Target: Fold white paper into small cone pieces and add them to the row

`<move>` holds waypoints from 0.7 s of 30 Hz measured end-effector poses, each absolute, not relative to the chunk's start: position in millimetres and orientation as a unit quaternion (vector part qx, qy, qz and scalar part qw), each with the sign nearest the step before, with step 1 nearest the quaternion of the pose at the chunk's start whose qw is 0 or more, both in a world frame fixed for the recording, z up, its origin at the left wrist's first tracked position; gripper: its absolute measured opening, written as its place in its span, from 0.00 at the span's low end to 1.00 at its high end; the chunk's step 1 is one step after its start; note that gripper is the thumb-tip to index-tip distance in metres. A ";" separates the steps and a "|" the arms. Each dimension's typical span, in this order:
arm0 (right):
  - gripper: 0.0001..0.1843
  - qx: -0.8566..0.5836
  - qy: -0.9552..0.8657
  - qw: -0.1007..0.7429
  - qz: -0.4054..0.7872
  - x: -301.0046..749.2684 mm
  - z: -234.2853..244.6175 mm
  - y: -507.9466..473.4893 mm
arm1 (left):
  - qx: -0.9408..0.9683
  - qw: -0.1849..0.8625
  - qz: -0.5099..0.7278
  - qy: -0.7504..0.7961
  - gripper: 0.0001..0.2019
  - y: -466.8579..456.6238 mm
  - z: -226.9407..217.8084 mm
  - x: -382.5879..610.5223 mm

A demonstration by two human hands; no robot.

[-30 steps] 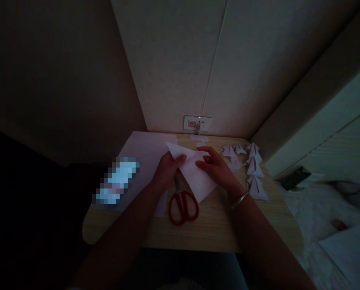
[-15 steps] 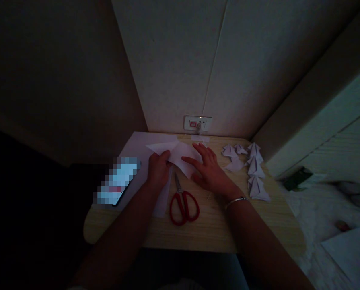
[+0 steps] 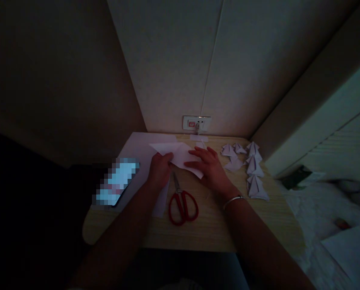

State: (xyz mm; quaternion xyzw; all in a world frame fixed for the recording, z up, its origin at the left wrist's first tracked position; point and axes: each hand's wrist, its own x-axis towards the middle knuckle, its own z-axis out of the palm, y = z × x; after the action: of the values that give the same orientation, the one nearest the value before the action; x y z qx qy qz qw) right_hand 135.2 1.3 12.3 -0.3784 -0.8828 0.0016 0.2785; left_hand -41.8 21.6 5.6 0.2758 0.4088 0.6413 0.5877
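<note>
A white folded sheet of paper (image 3: 180, 155) lies on the small wooden table (image 3: 216, 225) in dim light. My left hand (image 3: 160, 169) pinches its left corner, fingers curled on the edge. My right hand (image 3: 208, 165) lies flat on the paper's right part, fingers stretched out and pressing it down; a metal bangle sits on that wrist. Red-handled scissors (image 3: 182, 203) lie shut just in front of the paper, between my forearms.
Several folded white paper shapes (image 3: 252, 169) are lined up at the table's right. A larger white sheet (image 3: 140, 153) and a lit phone (image 3: 116, 181) are at the left. A wall socket (image 3: 196, 123) is behind. A bed with another sheet (image 3: 348, 249) is at the right.
The paper, held raised and tilted a second ago, has been folded over and laid flat farther back. My right hand went from pinching it to pressing flat on it.
</note>
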 end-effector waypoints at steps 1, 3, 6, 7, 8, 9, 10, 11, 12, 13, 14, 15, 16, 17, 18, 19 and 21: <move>0.17 -0.381 -0.877 0.294 0.016 135.9 11.2 2.2 | 0.300 0.568 0.644 0.415 0.09 20.8 4.9 -41.4; 0.13 -0.391 -0.860 0.322 0.053 136.0 9.3 3.6 | 0.343 0.527 0.643 0.438 0.09 20.0 2.6 -41.8; 0.09 -0.427 -0.816 0.371 0.121 133.8 7.5 4.6 | 0.388 0.483 0.622 0.478 0.08 19.7 -1.1 -44.0; 0.11 -0.444 -0.792 0.390 0.151 132.9 7.1 4.7 | 0.401 0.478 0.613 0.485 0.08 19.5 -1.7 -44.6; 0.13 -0.463 -0.764 0.408 0.188 132.2 6.7 4.9 | 0.411 0.476 0.606 0.487 0.08 19.2 -2.0 -45.0; 0.15 -0.482 -0.732 0.423 0.230 131.7 6.5 5.1 | 0.420 0.477 0.601 0.485 0.08 18.8 -1.7 -45.0; 0.16 -0.500 -0.697 0.435 0.273 131.5 6.5 5.5 | 0.427 0.480 0.597 0.480 0.08 18.3 -1.2 -44.8; 0.17 -0.516 -0.662 0.445 0.313 131.7 6.7 6.1 | 0.433 0.485 0.595 0.473 0.08 17.8 -0.4 -44.2; 0.18 -0.528 -0.629 0.453 0.348 132.1 7.2 6.7 | 0.438 0.491 0.591 0.466 0.08 17.2 0.5 -43.5; 0.18 -0.535 -0.600 0.460 0.377 132.7 7.9 7.4 | 0.442 0.497 0.586 0.462 0.08 16.7 1.3 -42.7; 0.19 -0.538 -0.576 0.466 0.403 133.4 8.7 8.1 | 0.447 0.503 0.581 0.458 0.09 16.3 1.9 -42.0; 0.19 -0.538 -0.557 0.467 0.427 134.2 9.5 8.8 | 0.449 0.509 0.576 0.455 0.09 16.0 2.3 -41.2; 0.19 -0.535 -0.543 0.465 0.450 135.0 10.3 9.3 | 0.451 0.514 0.574 0.451 0.10 15.7 2.7 -40.5; 0.19 -0.533 -0.532 0.461 0.469 135.8 10.8 9.8 | 0.451 0.520 0.573 0.445 0.10 15.2 3.0 -39.8; 0.19 -0.531 -0.524 0.457 0.483 136.4 11.2 10.1 | 0.449 0.528 0.574 0.436 0.11 14.5 3.6 -39.2; 0.20 -0.531 -0.519 0.456 0.491 137.0 11.4 10.3 | 0.446 0.537 0.575 0.426 0.12 13.6 4.5 -38.6; 0.20 -0.535 -0.511 0.465 0.486 137.6 11.3 10.6 | 0.442 0.552 0.580 0.404 0.15 10.7 7.7 -37.6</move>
State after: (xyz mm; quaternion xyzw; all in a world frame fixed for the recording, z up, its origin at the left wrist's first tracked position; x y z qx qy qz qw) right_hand 137.6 10.6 11.3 -0.5348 -0.5113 0.4862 0.4649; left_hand -37.6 10.7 7.7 0.4416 0.4041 0.5804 0.5521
